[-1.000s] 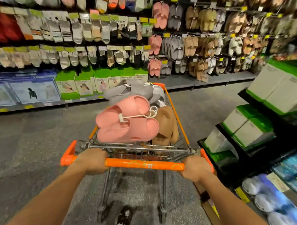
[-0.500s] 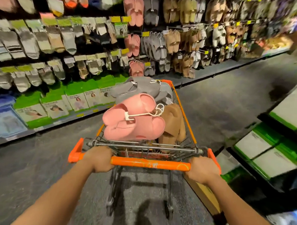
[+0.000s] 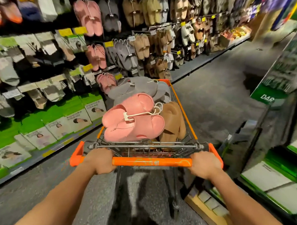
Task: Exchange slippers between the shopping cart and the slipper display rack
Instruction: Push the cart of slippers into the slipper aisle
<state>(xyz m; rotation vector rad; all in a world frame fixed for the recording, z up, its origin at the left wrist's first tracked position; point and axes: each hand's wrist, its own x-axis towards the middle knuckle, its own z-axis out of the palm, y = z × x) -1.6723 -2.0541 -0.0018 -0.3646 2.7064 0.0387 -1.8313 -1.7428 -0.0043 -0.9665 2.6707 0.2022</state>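
Both hands are on the orange plastic push-bar [image 3: 152,161] of the wire shopping cart with orange trim [image 3: 191,130]. The left hand [image 3: 99,159] has its fingers curled over the bar near the left end; the right hand [image 3: 204,164] is wrapped round it near the right end. Neither holds a slipper.

The load sits heaped above the basket rim. Nearest the hands is a pair of pink moulded foam slippers [image 3: 135,118] clipped to a white plastic hanger [image 3: 140,112], the hanger hook pointing to the right. The pair lies left of the basket's centre line, directly beyond the left hand. Touching its right side is a tan plush pair [image 3: 174,120], standing roughly on end, beyond the right hand. Behind both lies a grey pair [image 3: 137,87], at the far end of the basket.

The slipper display rack [image 3: 165,35] runs along the left side of the aisle and ahead — pink, grey, tan and cream pairs hang from hooks in tiers, toes down. The cart's front corner is near the lower hanging pink pairs [image 3: 106,81].

Judgement: the rack lies forward and to the left of the hands, so the left hand is the nearer one to both the pink pair and the hooks. No exchange can begin until a hand leaves the bar. Edges of the frame are blurred — the price tags are unreadable.
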